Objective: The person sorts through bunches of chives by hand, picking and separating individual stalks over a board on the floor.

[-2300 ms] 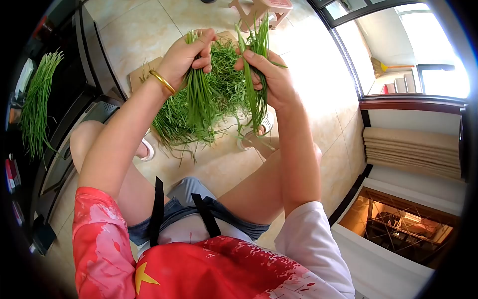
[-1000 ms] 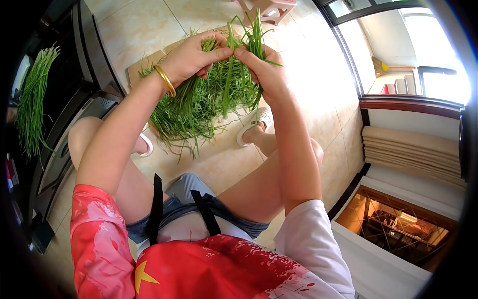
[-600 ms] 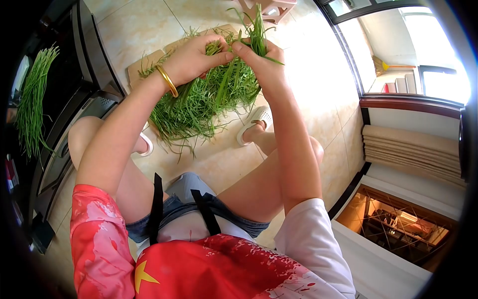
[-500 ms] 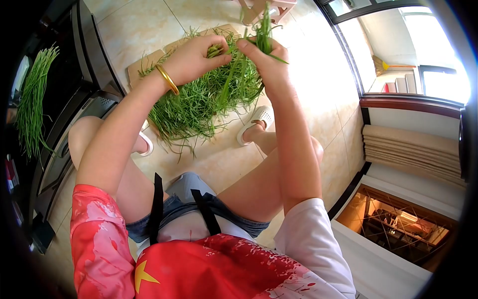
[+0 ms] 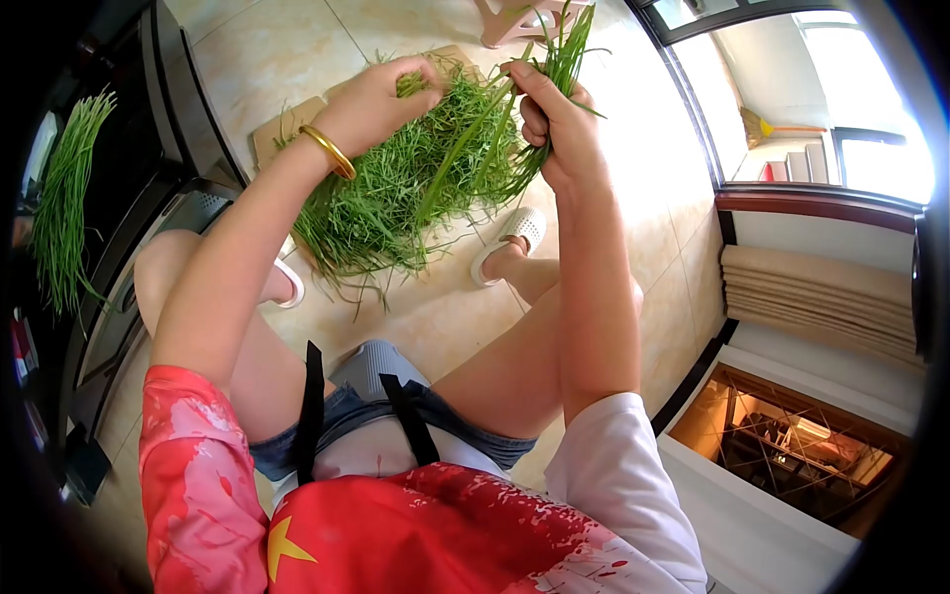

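Long green stalks point(image 5: 566, 61) stand up out of my right hand point(image 5: 556, 124), whose fingers are wrapped round them. A few longer blades point(image 5: 457, 158) hang from its thumb and fingertips towards the lower left. My left hand point(image 5: 381, 104), with a gold bangle point(image 5: 329, 151) at the wrist, is curled round a bunch of stalks whose pale ends point(image 5: 409, 83) show between thumb and fingers. Both hands are apart, above a loose heap of green stalks point(image 5: 381, 213) lying on flattened cardboard point(image 5: 267, 137) on the floor.
Another green bundle point(image 5: 69, 203) lies on the dark cabinet point(image 5: 170, 109) at the left. A pink stool point(image 5: 515, 22) stands beyond the heap. My feet, in white shoes point(image 5: 515, 238), are near the heap, on the tiled floor point(image 5: 445, 327). A grey seat point(image 5: 376, 364) is between my thighs.
My hands came together over the heap, then parted. My right hand has moved right with its stalks, drawing the long blades away from my left hand.
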`<move>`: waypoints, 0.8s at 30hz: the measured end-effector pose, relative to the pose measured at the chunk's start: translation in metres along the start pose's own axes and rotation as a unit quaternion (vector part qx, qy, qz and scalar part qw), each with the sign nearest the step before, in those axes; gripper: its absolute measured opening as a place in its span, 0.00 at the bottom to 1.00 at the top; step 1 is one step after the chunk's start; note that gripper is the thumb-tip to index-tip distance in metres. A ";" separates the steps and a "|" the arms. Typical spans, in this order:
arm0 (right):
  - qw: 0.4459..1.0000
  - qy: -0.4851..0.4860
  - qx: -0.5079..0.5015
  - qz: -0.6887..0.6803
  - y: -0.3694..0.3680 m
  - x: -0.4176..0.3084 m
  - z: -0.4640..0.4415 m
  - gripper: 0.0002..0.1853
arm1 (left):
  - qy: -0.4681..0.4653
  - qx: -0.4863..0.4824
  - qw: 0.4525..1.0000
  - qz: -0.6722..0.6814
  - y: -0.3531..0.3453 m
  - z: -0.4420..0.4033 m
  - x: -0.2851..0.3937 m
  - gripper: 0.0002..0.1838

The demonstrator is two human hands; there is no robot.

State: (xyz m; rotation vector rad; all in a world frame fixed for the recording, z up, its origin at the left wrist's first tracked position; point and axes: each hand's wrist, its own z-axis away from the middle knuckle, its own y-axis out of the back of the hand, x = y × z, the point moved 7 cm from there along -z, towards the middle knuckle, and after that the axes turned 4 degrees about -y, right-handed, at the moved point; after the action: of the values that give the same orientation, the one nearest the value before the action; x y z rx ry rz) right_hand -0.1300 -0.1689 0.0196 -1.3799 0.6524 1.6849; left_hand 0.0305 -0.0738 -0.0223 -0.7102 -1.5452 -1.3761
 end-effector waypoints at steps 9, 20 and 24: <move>0.996 -0.010 -0.064 -0.066 -0.002 -0.005 0.001 0.11 | 0.026 -0.160 0.949 0.269 -0.022 0.014 0.011 0.20; 0.999 0.008 -0.041 0.008 -0.001 -0.001 -0.002 0.13 | 0.081 -0.085 0.963 0.244 -0.016 0.016 0.000 0.14; 0.998 0.009 -0.050 0.031 -0.005 -0.002 -0.002 0.12 | 0.077 -0.089 0.985 0.129 -0.018 0.008 -0.023 0.14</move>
State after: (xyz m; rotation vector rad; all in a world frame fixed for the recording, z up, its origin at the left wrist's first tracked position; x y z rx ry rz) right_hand -0.1250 -0.1686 0.0215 -1.4588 0.6349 1.7776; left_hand 0.0224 -0.0666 -0.0507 -0.8598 -1.1743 -1.3494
